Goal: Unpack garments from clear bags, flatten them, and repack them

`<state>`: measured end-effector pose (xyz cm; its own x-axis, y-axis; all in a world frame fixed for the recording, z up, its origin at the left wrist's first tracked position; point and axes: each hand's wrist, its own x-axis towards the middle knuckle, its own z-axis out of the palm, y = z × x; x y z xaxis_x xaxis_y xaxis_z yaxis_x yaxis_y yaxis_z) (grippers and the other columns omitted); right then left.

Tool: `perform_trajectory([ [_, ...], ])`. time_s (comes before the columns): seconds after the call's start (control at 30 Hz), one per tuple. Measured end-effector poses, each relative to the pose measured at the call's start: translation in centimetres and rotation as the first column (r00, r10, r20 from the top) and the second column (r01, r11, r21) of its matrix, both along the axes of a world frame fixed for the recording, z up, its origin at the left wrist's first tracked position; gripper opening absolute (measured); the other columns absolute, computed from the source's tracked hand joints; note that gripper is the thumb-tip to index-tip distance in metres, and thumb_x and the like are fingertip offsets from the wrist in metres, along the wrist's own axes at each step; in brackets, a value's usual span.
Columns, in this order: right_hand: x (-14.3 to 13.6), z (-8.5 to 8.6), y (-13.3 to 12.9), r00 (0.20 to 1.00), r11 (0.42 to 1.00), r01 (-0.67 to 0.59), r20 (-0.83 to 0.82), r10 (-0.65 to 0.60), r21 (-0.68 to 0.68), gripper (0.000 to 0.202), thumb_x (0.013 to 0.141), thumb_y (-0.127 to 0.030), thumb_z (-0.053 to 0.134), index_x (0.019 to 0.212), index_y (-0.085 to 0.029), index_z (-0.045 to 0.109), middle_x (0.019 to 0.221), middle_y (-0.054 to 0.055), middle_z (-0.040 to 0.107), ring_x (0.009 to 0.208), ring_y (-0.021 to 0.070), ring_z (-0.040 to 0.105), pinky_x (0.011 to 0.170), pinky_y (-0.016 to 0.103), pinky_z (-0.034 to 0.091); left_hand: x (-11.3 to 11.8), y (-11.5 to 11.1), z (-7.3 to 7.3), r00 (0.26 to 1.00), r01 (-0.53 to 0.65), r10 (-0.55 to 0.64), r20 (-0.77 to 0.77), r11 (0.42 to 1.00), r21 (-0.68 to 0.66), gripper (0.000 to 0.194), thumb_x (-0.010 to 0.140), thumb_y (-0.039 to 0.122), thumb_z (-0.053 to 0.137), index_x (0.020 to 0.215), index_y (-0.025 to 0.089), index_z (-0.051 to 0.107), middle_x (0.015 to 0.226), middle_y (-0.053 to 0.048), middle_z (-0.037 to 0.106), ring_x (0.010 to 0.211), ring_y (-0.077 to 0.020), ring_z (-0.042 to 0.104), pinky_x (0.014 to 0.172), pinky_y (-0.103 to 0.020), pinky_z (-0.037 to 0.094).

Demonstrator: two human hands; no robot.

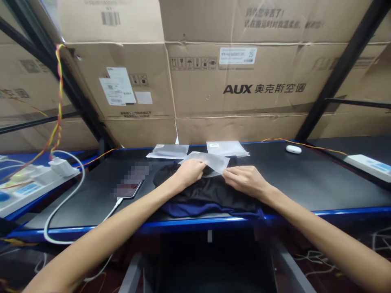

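A translucent plastic bag (210,160) is stretched between my two hands above a dark bundle. My left hand (191,172) is closed on the bag's left part, fingers curled in. At its right corner, my right hand (244,179) pinches the bag between thumb and fingers. Beneath both hands lies the crumpled black and navy fabric (204,195), close to the table's front edge. Behind it, two more flat translucent bags rest on the table: one on the left (169,151) and one on the right (227,148).
A phone (132,189) with a white charging cable lies left on the black table (305,179). Power strips stand at the left (39,179) and right (371,166). A small white case (293,149) sits at the back right. Cardboard (195,93) and black metal posts close off the back.
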<state>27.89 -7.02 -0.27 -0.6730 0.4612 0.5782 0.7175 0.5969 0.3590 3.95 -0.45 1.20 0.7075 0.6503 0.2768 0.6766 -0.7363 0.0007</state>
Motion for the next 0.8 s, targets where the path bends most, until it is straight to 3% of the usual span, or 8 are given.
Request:
perform_trajectory([
  [0.07, 0.3, 0.1, 0.0, 1.0, 1.0, 0.024, 0.002, -0.024, -0.011, 0.026, 0.1, -0.022, 0.047, 0.086, -0.02, 0.068, 0.078, 0.003, 0.074, 0.066, 0.0127, 0.064, 0.061, 0.024, 0.04, -0.9, 0.0, 0.4, 0.987, 0.134, -0.128, 0.094, 0.989, -0.056, 0.052, 0.076, 0.0, 0.045, 0.121, 0.018, 0.066, 0.117, -0.011, 0.071, 0.11, -0.0255, 0.066, 0.099, -0.04, 0.052],
  [0.17, 0.7, 0.1, 0.2, 0.998, 0.998, 0.053, -0.026, -0.054, -0.044, 0.026, 0.1, -0.023, 0.047, 0.084, -0.02, 0.067, 0.078, 0.003, 0.073, 0.067, 0.0136, 0.064, 0.061, 0.024, 0.04, -2.8, -0.2, 0.9, 0.906, 0.358, -0.301, 0.298, 0.92, -0.16, 0.057, 0.072, -0.002, 0.042, 0.118, 0.019, 0.067, 0.131, -0.007, 0.065, 0.123, -0.0221, 0.06, 0.106, -0.038, 0.047],
  [0.33, 0.7, 0.1, 0.3, 0.992, 0.991, 0.121, -0.025, -0.122, -0.054, 0.024, 0.097, -0.019, 0.047, 0.08, -0.019, 0.064, 0.077, 0.003, 0.072, 0.071, 0.0154, 0.066, 0.06, 0.026, 0.041, -5.1, -0.7, 0.6, 0.759, 0.507, -0.245, 0.603, 0.804, -0.311, 0.026, 0.082, 0.01, 0.053, 0.098, 0.018, 0.072, 0.122, -0.008, 0.071, 0.12, -0.0255, 0.063, 0.108, -0.044, 0.046],
  [0.43, 0.1, 0.1, 0.2, 0.985, 0.984, 0.167, -0.043, -0.169, -0.054, 0.019, 0.096, -0.019, 0.047, 0.092, -0.018, 0.066, 0.095, 0.007, 0.075, 0.084, 0.0185, 0.068, 0.061, 0.026, 0.045, -5.3, -0.9, 0.0, 0.736, 0.556, -0.275, 0.619, 0.767, -0.32, 0.016, 0.081, 0.015, 0.061, 0.091, 0.018, 0.073, 0.118, -0.009, 0.072, 0.119, -0.0276, 0.064, 0.107, -0.045, 0.047],
  [0.57, -1.0, 0.1, 0.3, 0.993, 0.99, 0.121, -0.003, -0.122, -0.078, 0.031, 0.094, -0.016, 0.049, 0.123, -0.018, 0.06, 0.135, 0.01, 0.063, 0.111, 0.0219, 0.064, 0.059, 0.025, 0.05, -5.2, -1.1, -0.2, 0.744, 0.571, -0.334, 0.578, 0.768, -0.291, 0.026, 0.073, 0.008, 0.058, 0.091, 0.017, 0.074, 0.118, -0.01, 0.072, 0.122, -0.0285, 0.061, 0.105, -0.046, 0.048],
  [0.67, -1.7, 0.1, 0.5, 0.999, 0.993, 0.048, 0.011, -0.047, -0.105, 0.036, 0.094, -0.008, 0.044, 0.123, -0.019, 0.062, 0.129, 0.007, 0.067, 0.116, 0.021, 0.062, 0.061, 0.024, 0.053, -5.3, -1.2, -0.1, 0.75, 0.569, -0.353, 0.559, 0.776, -0.273, 0.035, 0.067, 0.004, 0.053, 0.092, 0.018, 0.074, 0.119, -0.009, 0.072, 0.122, -0.0286, 0.061, 0.104, -0.046, 0.049],
  [0.8, -1.8, 0.6, 1.6, 1.0, 0.991, 0.03, -0.003, -0.031, -0.131, 0.037, 0.093, -0.003, 0.04, 0.111, -0.018, 0.068, 0.116, 0.007, 0.073, 0.114, 0.0213, 0.064, 0.079, 0.028, 0.055, -5.5, -1.4, 0.0, 0.77, 0.552, -0.373, 0.518, 0.797, -0.246, 0.041, 0.065, 0.003, 0.05, 0.095, 0.018, 0.073, 0.121, -0.008, 0.071, 0.123, -0.0273, 0.061, 0.105, -0.044, 0.049],
])
